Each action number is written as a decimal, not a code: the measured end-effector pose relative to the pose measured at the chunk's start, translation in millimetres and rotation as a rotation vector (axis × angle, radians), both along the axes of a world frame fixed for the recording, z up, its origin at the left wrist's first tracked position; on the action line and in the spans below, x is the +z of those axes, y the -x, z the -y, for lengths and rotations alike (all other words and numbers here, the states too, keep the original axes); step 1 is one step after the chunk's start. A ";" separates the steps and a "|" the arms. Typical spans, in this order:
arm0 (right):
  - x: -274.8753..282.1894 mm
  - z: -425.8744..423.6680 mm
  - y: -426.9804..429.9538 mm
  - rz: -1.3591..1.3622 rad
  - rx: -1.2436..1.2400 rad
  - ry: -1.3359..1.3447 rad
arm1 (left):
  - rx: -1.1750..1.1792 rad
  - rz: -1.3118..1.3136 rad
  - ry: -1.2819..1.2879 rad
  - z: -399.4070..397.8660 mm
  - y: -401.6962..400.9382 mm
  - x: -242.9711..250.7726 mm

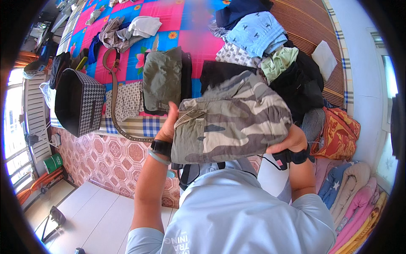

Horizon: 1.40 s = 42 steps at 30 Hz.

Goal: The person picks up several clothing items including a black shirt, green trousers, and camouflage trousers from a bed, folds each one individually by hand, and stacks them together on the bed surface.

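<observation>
A folded camouflage garment (231, 127) in grey, olive and cream is held up before my body. My left hand (168, 125) grips its left edge, thumb on top, beside a flap pocket. At the lower right corner, my right hand (292, 139) holds the other end, its fingers partly hidden under the cloth. Just beyond my left hand lies a folded olive garment (162, 79) on top of black cloth. Black garments (295, 85) lie in a loose pile past my right hand, together with a light green garment (279, 63) and light blue patterned shorts (257, 33).
A houndstooth fabric bin (92, 104) stands at the bed's left edge. A studded belt (114, 104) hangs over that edge, beside a folded patterned cloth (125, 100). Crumpled clothes (112, 33) lie farther back. Rolled bedding (345, 187) and a red-orange cloth bundle (337, 133) are at right.
</observation>
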State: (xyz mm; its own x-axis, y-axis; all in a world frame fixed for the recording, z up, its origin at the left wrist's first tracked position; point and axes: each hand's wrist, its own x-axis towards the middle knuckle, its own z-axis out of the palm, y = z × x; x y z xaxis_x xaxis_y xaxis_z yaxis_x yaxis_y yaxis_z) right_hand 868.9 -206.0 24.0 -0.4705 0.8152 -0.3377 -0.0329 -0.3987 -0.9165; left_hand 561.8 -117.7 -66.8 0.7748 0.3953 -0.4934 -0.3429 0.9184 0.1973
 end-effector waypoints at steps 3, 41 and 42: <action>12.8 21.0 -0.3 0.019 0.125 0.065 | -0.088 -0.235 -0.409 28.8 3.1 11.0; 106.9 -48.1 393.6 -0.678 0.908 -0.287 | 0.907 -1.418 -1.298 299.3 304.8 122.3; 108.9 -42.9 407.8 -0.642 0.910 -0.302 | 1.006 -1.531 -1.398 299.5 306.8 131.6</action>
State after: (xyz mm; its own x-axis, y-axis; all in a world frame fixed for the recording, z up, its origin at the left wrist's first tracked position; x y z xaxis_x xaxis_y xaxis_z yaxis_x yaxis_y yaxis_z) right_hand 461.1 -163.1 132.9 -0.9402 0.0931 0.3276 -0.3405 -0.2816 -0.8971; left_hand 255.0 -417.2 64.8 -0.3664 0.7829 0.5029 0.5236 -0.2733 0.8069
